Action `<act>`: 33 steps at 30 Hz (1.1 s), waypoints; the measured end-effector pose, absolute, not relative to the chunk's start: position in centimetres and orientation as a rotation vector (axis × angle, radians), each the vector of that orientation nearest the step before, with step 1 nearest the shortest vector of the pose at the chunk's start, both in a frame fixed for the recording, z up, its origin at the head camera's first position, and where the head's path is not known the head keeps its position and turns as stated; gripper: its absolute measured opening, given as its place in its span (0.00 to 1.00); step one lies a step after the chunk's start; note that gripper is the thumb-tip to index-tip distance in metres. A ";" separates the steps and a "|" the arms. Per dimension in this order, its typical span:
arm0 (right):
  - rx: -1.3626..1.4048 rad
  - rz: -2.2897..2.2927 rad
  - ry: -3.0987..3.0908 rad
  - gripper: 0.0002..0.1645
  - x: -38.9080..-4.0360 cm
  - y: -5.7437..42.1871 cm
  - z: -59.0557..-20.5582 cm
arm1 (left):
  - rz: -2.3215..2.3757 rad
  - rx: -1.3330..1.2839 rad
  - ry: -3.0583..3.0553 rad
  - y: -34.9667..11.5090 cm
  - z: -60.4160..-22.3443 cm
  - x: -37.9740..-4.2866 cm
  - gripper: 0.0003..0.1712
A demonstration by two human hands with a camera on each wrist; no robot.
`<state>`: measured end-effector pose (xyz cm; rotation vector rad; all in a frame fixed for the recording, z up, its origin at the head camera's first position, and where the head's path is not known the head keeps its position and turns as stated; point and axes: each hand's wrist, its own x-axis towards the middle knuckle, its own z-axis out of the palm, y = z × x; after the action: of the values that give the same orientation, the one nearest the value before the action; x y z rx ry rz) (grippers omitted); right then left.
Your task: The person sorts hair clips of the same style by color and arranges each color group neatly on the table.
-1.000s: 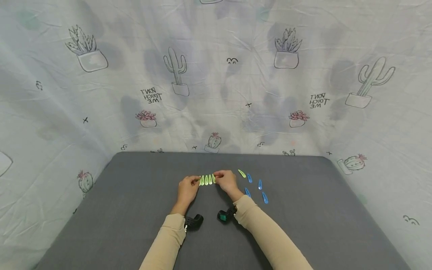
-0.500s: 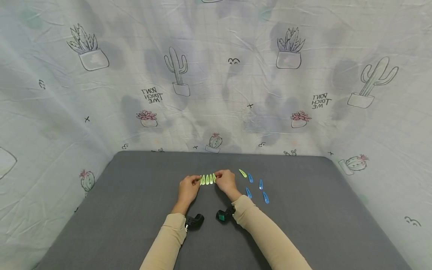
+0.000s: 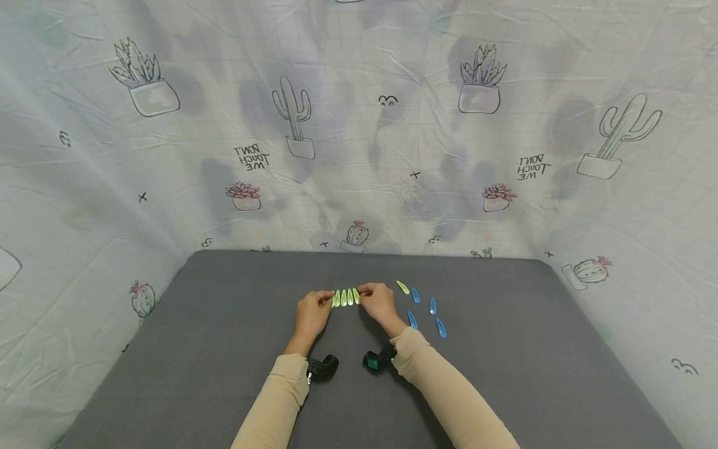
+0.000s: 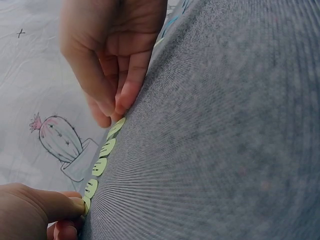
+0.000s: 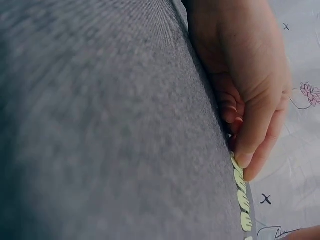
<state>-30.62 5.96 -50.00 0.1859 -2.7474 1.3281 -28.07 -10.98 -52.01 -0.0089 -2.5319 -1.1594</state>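
Note:
A row of several light-green snap hair clips (image 3: 344, 298) lies side by side on the grey tabletop, between the two hands. At the row's left end my left hand (image 3: 311, 313) pinches the outermost clip, partly covered by the thumb (image 4: 67, 206) in the left wrist view. My right hand (image 3: 379, 304) holds the clip at the right end between thumb and index finger, as the right wrist view shows; that end clip (image 5: 235, 161) leans slightly. Each gripped clip is partly hidden by fingertips.
Right of the right hand lie one loose green hair clip (image 3: 402, 287) and several blue hair clips (image 3: 441, 328), scattered. The grey table (image 3: 224, 374) ends at a white curtain (image 3: 359, 156) printed with cacti, which also hangs along both sides.
My right hand has shifted very slightly to the right, and the right-end clip now shows a little more. The left hand keeps its place; the other clips lie unchanged.

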 end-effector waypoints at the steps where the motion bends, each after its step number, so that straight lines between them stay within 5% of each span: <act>1: 0.194 1.335 -2.747 0.15 -30.6 6.1 -49.9 | -1.159 -0.009 -2.531 -11.0 -52.0 -28.1 0.07; 33: 0.266 1.520 -2.681 0.21 -31.5 14.8 -49.0 | -1.172 0.010 -2.556 -10.9 -51.9 -27.9 0.08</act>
<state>-31.45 14.83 -49.03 0.2656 -2.6809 1.5196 -27.89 -10.88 -51.85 0.0099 -2.5557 -1.1719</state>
